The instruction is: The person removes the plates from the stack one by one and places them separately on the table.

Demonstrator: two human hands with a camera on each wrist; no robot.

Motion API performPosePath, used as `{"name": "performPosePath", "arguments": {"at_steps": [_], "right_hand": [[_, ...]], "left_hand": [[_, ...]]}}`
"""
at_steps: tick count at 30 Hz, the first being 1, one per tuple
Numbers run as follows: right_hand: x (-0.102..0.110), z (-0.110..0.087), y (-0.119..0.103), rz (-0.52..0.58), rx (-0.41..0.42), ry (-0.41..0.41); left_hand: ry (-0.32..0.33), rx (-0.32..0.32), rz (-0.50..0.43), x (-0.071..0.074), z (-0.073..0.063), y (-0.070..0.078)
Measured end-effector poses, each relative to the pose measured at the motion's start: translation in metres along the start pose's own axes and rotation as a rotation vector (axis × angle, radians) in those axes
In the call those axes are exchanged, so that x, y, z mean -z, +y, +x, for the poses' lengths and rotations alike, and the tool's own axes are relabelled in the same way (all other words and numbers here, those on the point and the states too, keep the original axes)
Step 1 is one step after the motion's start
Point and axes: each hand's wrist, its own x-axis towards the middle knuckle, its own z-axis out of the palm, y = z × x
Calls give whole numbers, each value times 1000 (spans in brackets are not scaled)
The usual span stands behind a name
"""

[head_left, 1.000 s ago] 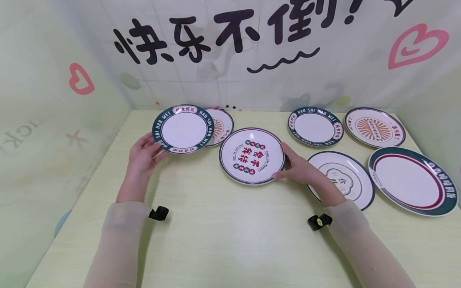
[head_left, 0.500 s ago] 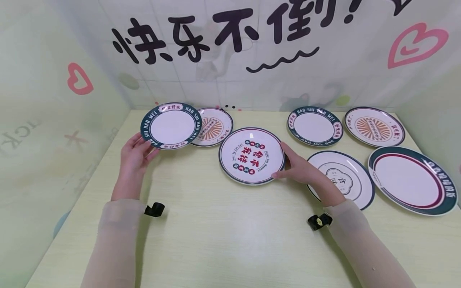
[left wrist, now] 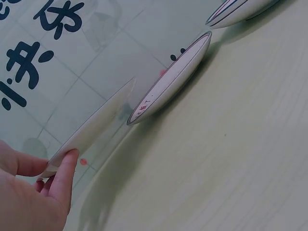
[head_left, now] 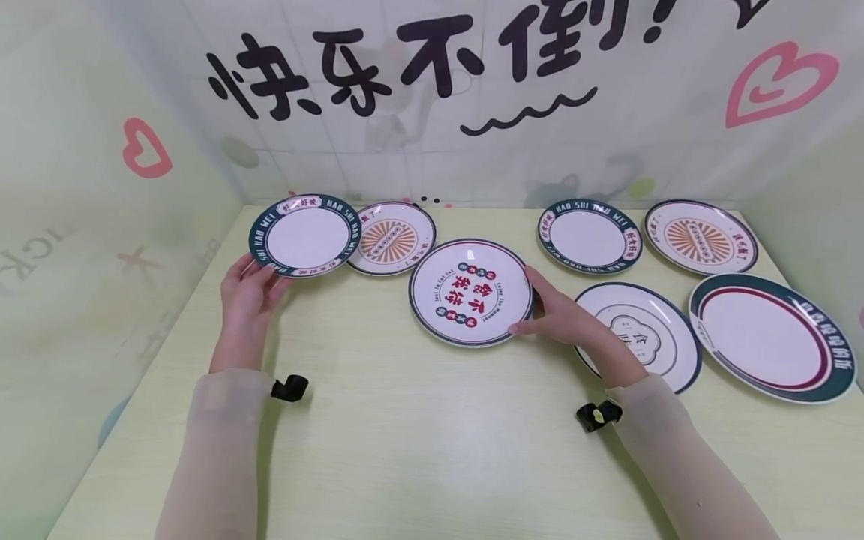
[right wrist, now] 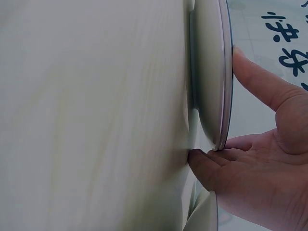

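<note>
My left hand (head_left: 246, 294) pinches the near left edge of a round plate (head_left: 309, 234) with a dark green lettered rim. In the left wrist view this plate (left wrist: 98, 120) is tilted above the table, thumb on one face and fingers on the other. It overlaps a sunburst plate (head_left: 390, 238) in the head view. My right hand (head_left: 562, 311) holds the right edge of a white plate (head_left: 455, 296) with red characters, which rests on the table. In the right wrist view that plate's edge (right wrist: 222, 96) looks doubled, like two stacked plates; thumb and fingers span it.
At right lie another green-rimmed plate (head_left: 589, 236), a second sunburst plate (head_left: 702, 238), a white plate with a cloud-shaped outline (head_left: 641, 337) and a large oval plate (head_left: 763, 337). Printed walls (head_left: 432, 165) close the table (head_left: 432, 442) behind and at the sides.
My left hand has carried the green-rimmed plate to the left, uncovering more of the sunburst plate behind it. The right hand and its plate have stayed in place.
</note>
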Motion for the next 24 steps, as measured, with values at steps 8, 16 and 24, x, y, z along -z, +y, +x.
{"name": "performPosePath", "arguments": {"at_steps": [8,16,24], "right_hand": [[0,0,0,-12,-7,1],[-1,0,0,-11,-5,6],[0,0,0,-10,-2,6]], "left_hand": [[63,-10,-68,2,8,-7],[125,-6,-106,3,15,-12],[160,-19,-153,2,19,-16]]}}
